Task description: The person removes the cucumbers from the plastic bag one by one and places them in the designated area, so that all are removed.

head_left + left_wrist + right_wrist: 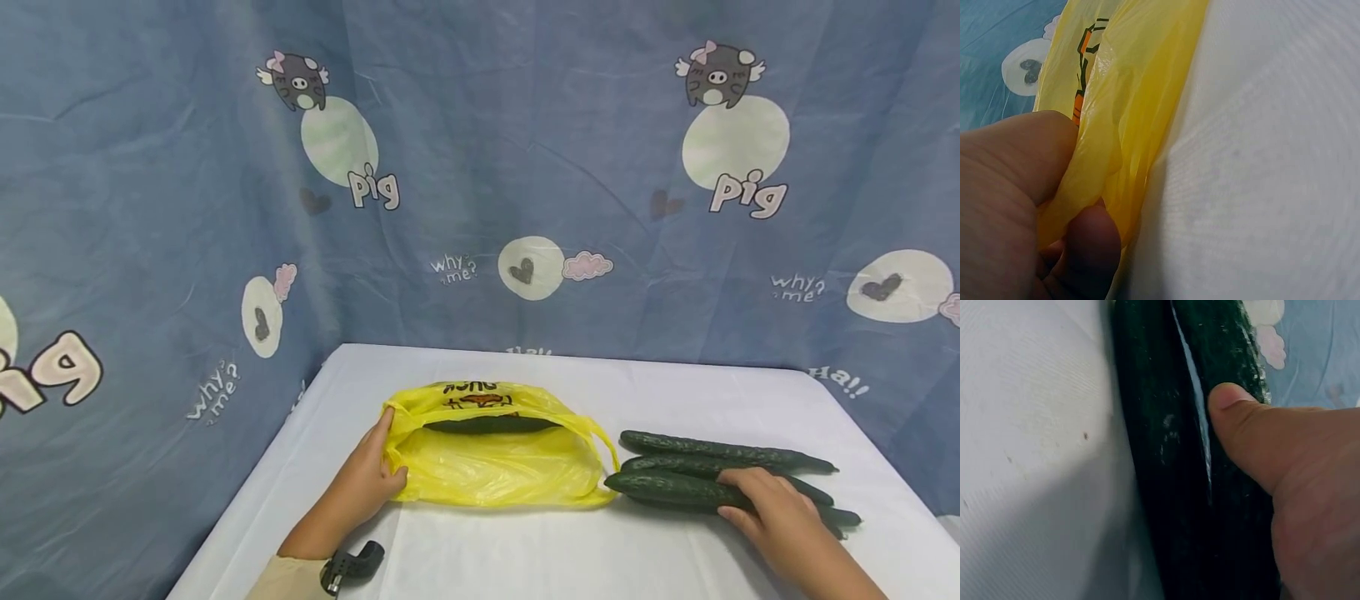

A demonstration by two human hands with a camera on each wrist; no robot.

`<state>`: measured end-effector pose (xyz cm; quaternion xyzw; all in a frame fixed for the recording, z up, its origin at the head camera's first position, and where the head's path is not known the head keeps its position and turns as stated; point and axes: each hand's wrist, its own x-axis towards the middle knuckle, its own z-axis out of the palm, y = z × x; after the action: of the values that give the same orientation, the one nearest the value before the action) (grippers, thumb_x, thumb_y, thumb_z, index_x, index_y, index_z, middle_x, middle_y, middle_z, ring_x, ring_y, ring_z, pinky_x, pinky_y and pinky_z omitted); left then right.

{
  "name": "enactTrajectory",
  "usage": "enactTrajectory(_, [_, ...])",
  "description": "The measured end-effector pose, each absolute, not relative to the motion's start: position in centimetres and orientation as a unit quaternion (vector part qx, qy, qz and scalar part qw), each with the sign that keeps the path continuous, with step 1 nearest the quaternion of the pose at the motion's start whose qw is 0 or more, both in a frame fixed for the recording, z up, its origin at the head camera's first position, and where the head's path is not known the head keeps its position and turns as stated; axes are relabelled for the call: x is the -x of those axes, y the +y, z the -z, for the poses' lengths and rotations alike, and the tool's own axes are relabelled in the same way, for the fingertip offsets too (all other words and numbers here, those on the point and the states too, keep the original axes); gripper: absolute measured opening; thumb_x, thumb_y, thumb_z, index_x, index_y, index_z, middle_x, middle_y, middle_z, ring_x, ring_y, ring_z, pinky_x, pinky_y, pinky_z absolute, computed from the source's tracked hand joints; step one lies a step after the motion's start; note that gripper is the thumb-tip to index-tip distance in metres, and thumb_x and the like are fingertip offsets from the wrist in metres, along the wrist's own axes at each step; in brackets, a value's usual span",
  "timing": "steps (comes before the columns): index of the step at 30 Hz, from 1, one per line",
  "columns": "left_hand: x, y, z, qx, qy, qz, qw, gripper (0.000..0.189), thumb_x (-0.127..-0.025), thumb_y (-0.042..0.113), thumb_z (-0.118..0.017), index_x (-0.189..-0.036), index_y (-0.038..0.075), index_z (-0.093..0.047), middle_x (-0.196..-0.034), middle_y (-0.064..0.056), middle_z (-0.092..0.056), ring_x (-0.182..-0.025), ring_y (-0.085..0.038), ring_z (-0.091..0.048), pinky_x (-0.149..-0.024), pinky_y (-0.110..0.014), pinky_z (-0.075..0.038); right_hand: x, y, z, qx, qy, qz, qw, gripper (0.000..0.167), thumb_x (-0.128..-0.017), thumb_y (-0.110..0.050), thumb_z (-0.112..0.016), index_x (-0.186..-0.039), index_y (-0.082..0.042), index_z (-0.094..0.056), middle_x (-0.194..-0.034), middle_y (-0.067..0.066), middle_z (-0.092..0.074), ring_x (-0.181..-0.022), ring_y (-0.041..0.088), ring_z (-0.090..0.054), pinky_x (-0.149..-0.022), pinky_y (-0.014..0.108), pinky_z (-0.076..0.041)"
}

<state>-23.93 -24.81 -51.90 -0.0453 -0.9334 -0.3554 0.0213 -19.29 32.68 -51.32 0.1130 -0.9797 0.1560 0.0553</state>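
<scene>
A yellow plastic bag (495, 479) lies on the table with its mouth held wide, printed in black and orange. One dark green cucumber (487, 425) is visible inside it. My left hand (367, 471) pinches the bag's left edge; in the left wrist view, yellow film (1100, 150) passes between thumb and fingers. Right of the bag, my right hand (780, 521) grips a cucumber (667, 487) that overlaps others in the group. The right wrist view shows the thumb (1232, 403) against this cucumber (1219, 344), with another cucumber (1147, 406) alongside. The fingers on its far side are hidden there.
A cucumber (720, 450) lies at the back of the group, several others in front of it. White cloth (540, 550) covers the table. Blue printed fabric (465, 183) hangs behind and at the left. A black strap (356, 567) sits at the left wrist.
</scene>
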Motion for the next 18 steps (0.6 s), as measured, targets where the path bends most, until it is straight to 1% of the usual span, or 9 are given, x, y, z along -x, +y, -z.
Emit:
enactTrajectory(3, [23.9, -24.9, 51.9, 0.048, -0.934, 0.354, 0.024, 0.104, -0.09, 0.013, -0.075, -0.17, 0.014, -0.008, -0.169, -0.023, -0.026, -0.058, -0.012, -0.044, -0.055, -0.025, -0.046, 19.3, 33.1, 51.4, -0.109, -0.979, -0.162, 0.05, 0.042, -0.089, -0.028, -0.082, -0.126, -0.012, -0.068, -0.124, 0.011, -0.068, -0.112, 0.041, -0.063, -0.079, 0.06, -0.05])
enactTrajectory(6, [23.9, -24.9, 51.9, 0.051, -0.935, 0.35, 0.03, 0.104, -0.091, 0.013, -0.074, -0.17, 0.013, -0.008, -0.169, -0.024, -0.026, -0.062, -0.013, -0.044, -0.056, -0.025, -0.046, 19.3, 33.5, 51.5, -0.117, -0.977, -0.166, 0.058, 0.042, -0.087, -0.025, -0.084, -0.123, -0.012, -0.069, -0.121, 0.01, -0.068, -0.11, 0.04, -0.064, -0.079, 0.059, -0.051])
enactTrajectory(13, [23.9, -24.9, 51.9, 0.052, -0.935, 0.35, 0.027, 0.104, -0.09, 0.014, -0.074, -0.17, 0.012, -0.008, -0.169, -0.024, -0.026, -0.061, -0.013, -0.044, -0.055, -0.025, -0.046, 19.3, 34.0, 51.5, -0.129, -0.974, -0.171, 0.066, 0.045, -0.077, -0.02, -0.09, -0.116, -0.011, -0.071, -0.116, 0.008, -0.069, -0.11, 0.04, -0.063, -0.09, 0.061, -0.048])
enactTrajectory(16, [23.9, -24.9, 51.9, 0.055, -0.934, 0.351, 0.029, 0.103, -0.09, 0.013, -0.074, -0.17, 0.012, -0.008, -0.169, -0.025, -0.025, -0.063, -0.014, -0.044, -0.055, -0.025, -0.046, 19.3, 34.1, 51.4, -0.116, -0.978, -0.166, 0.055, 0.045, -0.075, -0.023, -0.092, -0.114, -0.014, -0.072, -0.114, 0.007, -0.068, -0.108, 0.04, -0.063, -0.087, 0.061, -0.049])
enactTrajectory(18, [23.9, -24.8, 51.9, 0.056, -0.935, 0.349, 0.029, 0.103, -0.09, 0.012, -0.074, -0.17, 0.011, -0.009, -0.169, -0.026, -0.025, -0.063, -0.015, -0.044, -0.055, -0.025, -0.046, 19.3, 34.2, 51.4, -0.104, -0.981, -0.157, 0.044, 0.046, -0.074, -0.026, -0.093, -0.113, -0.017, -0.072, -0.113, 0.006, -0.068, -0.107, 0.04, -0.063, -0.082, 0.061, -0.05])
